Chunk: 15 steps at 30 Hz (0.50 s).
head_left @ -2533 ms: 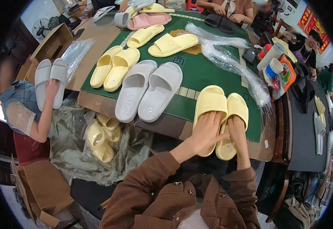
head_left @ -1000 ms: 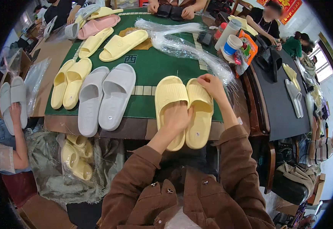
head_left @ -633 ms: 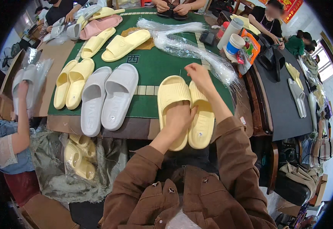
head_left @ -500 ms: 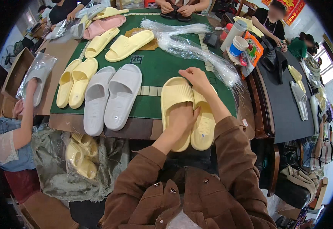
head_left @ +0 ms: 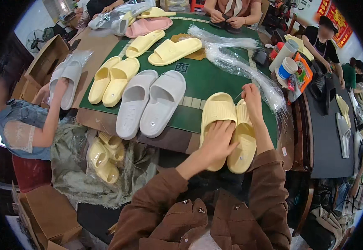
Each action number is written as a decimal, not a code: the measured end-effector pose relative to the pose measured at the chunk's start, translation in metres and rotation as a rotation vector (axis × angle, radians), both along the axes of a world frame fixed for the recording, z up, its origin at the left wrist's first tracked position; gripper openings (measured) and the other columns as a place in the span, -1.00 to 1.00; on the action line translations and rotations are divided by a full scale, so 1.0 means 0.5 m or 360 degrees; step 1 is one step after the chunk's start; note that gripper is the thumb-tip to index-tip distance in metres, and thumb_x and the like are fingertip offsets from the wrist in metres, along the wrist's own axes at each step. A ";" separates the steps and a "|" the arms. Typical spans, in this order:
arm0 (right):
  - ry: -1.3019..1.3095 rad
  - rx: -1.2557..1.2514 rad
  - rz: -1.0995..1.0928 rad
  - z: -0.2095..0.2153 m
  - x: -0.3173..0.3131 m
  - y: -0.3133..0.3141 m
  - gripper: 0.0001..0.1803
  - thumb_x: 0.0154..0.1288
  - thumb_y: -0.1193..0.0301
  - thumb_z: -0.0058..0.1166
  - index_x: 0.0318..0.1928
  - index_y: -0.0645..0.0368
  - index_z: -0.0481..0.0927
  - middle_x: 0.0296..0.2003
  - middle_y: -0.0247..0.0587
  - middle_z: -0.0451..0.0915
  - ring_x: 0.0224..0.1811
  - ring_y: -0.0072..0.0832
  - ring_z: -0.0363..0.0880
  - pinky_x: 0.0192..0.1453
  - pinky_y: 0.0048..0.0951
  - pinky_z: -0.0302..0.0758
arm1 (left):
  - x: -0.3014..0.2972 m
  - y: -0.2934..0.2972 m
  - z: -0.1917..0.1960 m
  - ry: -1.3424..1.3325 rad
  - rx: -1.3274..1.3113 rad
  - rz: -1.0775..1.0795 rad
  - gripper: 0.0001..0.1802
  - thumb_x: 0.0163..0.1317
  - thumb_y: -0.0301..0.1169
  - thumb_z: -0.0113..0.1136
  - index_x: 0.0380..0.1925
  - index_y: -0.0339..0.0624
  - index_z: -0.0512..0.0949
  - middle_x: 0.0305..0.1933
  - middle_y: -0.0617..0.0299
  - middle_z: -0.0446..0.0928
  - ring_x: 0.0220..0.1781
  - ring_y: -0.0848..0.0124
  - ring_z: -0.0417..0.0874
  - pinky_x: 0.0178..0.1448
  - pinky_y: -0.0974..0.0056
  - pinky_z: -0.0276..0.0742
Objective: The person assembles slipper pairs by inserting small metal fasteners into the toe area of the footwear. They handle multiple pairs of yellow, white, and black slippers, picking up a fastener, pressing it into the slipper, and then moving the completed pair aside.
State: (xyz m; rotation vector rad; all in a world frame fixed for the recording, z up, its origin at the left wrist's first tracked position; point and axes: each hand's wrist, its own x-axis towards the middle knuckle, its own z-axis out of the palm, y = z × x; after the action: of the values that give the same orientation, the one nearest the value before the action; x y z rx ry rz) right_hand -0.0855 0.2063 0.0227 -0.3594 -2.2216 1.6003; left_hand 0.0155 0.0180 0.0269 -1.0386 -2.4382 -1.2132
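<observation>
A pair of pale yellow slippers (head_left: pixel 239 137) lies side by side at the near edge of the green table mat (head_left: pixel 198 79). My left hand (head_left: pixel 217 139) lies on the left slipper, with its fingers curled over the seam between the two. My right hand (head_left: pixel 252 98) is at the toe end of the right slipper, fingers pinched on the edge of a clear plastic bag (head_left: pixel 269 89). Brown sleeves cover both my forearms.
Grey slippers (head_left: pixel 148 104), more yellow slippers (head_left: pixel 113 79) and pink ones (head_left: pixel 148 26) lie on the mat. Cups (head_left: pixel 287 62) stand right. A person at left holds bagged grey slippers (head_left: pixel 65 77). A sack of yellow slippers (head_left: pixel 102 158) and cardboard boxes (head_left: pixel 48 208) sit below.
My right hand has slid from the slipper's side up to its toe end and pinched the plastic. My left hand stays on the pair. The person at left has raised the bagged grey slippers.
</observation>
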 end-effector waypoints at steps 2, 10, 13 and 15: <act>0.0084 -0.0017 0.0024 0.007 0.003 0.007 -0.78 0.43 0.36 -0.14 -0.26 0.23 0.51 -0.52 -0.35 0.45 -0.47 -0.61 0.36 -0.35 -0.51 0.30 | 0.012 -0.009 0.029 0.0170 0.0188 0.0096 -0.69 0.15 -0.33 0.23 -0.22 -0.35 0.51 -0.18 -0.05 0.51 -0.05 -0.01 0.53 0.11 0.04 0.41; 0.0507 0.0199 0.0087 0.066 0.040 -0.042 -0.79 0.45 0.37 -0.07 -0.21 0.25 0.57 -0.48 -0.44 0.36 -0.42 -0.67 0.26 -0.32 -0.60 0.23 | -0.157 0.035 0.080 -0.0001 0.0275 0.0435 -0.88 0.21 -0.45 0.13 -0.29 -0.24 0.57 -0.25 0.08 0.58 -0.21 0.07 0.62 -0.19 0.07 0.52; 0.0495 0.0147 0.0119 0.044 0.033 -0.041 -0.79 0.45 0.38 -0.05 -0.16 0.24 0.59 -0.43 -0.46 0.39 -0.39 -0.68 0.24 -0.29 -0.60 0.23 | -0.238 0.085 -0.015 0.0057 0.0525 0.0373 -0.85 0.24 -0.46 0.07 -0.27 -0.30 0.56 -0.28 0.04 0.62 -0.24 0.06 0.65 -0.23 0.08 0.53; 0.0501 0.0126 0.0098 0.042 0.035 -0.030 -0.79 0.45 0.38 -0.05 -0.15 0.24 0.60 -0.40 -0.47 0.41 -0.38 -0.69 0.24 -0.28 -0.61 0.22 | -0.244 0.106 -0.016 -0.0331 0.0558 0.0130 -0.83 0.25 -0.46 0.05 -0.27 -0.34 0.55 -0.32 -0.02 0.63 -0.29 0.05 0.66 -0.24 0.09 0.53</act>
State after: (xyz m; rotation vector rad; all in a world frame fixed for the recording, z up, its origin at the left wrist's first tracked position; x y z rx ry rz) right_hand -0.0681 0.1914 0.0438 -0.0142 -2.0624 1.4773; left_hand -0.1062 0.0713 0.0189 -0.7385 -2.2641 -1.7148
